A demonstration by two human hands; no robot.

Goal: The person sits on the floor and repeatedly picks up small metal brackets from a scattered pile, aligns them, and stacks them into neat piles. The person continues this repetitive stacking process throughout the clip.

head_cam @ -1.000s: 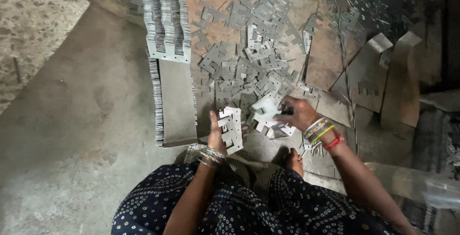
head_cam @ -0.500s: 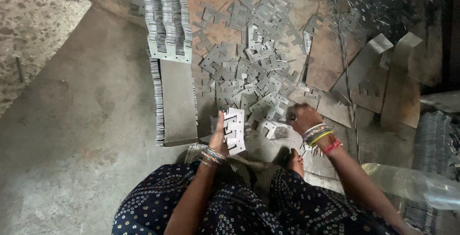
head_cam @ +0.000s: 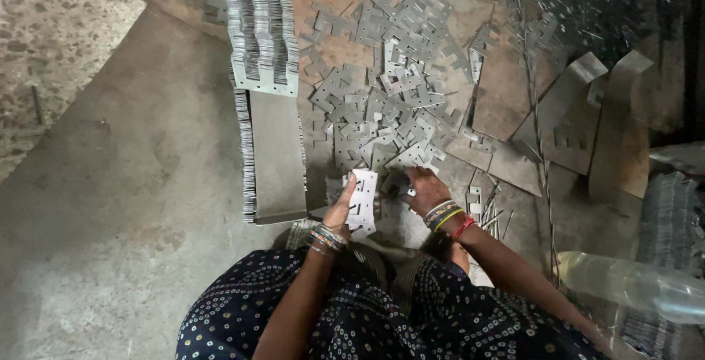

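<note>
Low over the floor, the left hand (head_cam: 339, 211) grips a small stack of flat, notched grey metal stampings (head_cam: 362, 200), fingers closed around it. Just right of that stack, the right hand (head_cam: 421, 187) presses down on loose pieces; its grip cannot be told. Beyond the stack spreads a scattered heap of stampings (head_cam: 389, 103), and left of it lies a long, tightly packed row of stampings (head_cam: 269, 95).

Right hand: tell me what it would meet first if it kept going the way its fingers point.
The right hand points up and left toward the loose pile of flat metal pieces on the floor. It would probably meet the nearest pieces first; depth is hard to judge.
</note>
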